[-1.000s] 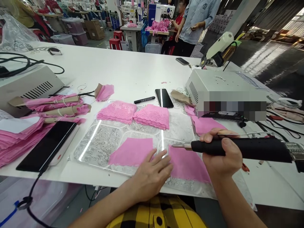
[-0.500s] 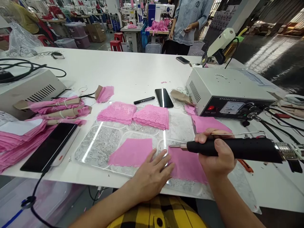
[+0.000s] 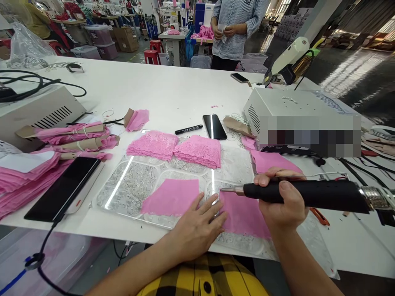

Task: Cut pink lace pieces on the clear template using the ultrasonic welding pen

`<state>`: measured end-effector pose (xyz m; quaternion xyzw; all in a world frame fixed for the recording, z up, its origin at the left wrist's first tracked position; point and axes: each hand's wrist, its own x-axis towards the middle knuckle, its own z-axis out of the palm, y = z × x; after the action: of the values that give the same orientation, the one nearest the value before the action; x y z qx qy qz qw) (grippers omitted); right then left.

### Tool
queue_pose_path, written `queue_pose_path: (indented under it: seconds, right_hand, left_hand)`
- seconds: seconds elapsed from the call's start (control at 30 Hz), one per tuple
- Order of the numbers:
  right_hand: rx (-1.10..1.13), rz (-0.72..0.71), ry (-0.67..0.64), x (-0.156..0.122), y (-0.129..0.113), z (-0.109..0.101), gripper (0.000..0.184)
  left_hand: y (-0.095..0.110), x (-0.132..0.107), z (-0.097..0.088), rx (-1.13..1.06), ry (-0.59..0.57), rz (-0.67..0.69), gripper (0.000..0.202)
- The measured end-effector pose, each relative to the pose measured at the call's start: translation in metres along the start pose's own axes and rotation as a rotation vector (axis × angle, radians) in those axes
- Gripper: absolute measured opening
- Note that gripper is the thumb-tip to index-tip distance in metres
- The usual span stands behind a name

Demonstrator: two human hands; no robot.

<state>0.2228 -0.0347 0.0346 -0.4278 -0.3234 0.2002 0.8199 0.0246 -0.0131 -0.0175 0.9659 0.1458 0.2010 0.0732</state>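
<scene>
My left hand [image 3: 199, 226] lies flat with fingers spread, over the gap between two flat pink fabric pieces. Its fingertips touch the right edge of the left piece [image 3: 173, 197] and the left edge of the right piece [image 3: 245, 216]. My right hand [image 3: 282, 201] is wrapped round a thick black handheld tool [image 3: 327, 194] with a slim metal tip, held level. The tip points left at the upper left corner of the right piece; contact is unclear. Behind, two stacks of pink lace pieces [image 3: 152, 144] [image 3: 197, 150] lie on a clear, patterned plastic mat [image 3: 129, 185].
A grey box [image 3: 277, 102] with a partly blurred front stands at right, cables beside it. Phones [image 3: 214, 126] [image 3: 66, 189], a black marker [image 3: 188, 129] and tied pink bundles [image 3: 83, 133] lie around. An orange cutter [image 3: 319, 216] rests beside my right wrist. A person [image 3: 234, 31] stands beyond the table.
My hands, the tool and the fabric pieces stay almost as they were. The person beyond the table has shifted left and brought both hands together. The view has tilted slightly.
</scene>
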Motion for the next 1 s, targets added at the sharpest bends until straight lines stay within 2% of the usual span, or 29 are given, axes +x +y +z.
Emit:
queue_pose_path:
  seconds: [0.2, 0.33, 0.53, 0.67, 1.0]
  right_hand:
    - [-0.008, -0.047, -0.005, -0.001, 0.002, 0.003, 0.007]
    - [0.027, -0.047, 0.070, 0.007, -0.006, 0.000, 0.010]
    - [-0.050, -0.119, 0.278, 0.019, -0.034, -0.041, 0.011]
    - [-0.072, -0.112, 0.362, 0.016, -0.038, -0.062, 0.013]
    - [-0.053, -0.081, 0.307, 0.014, -0.030, -0.062, 0.012]
  left_hand:
    - [-0.002, 0.002, -0.003, 0.003, 0.018, 0.019, 0.030]
    - [-0.005, 0.004, -0.005, 0.025, 0.041, 0.050, 0.029]
    - [-0.008, 0.005, -0.003, 0.003, 0.096, 0.065, 0.029]
    - [-0.007, 0.005, -0.003, -0.004, 0.086, 0.066, 0.028]
    - [-0.006, 0.006, -0.007, -0.005, 0.057, 0.065, 0.029]
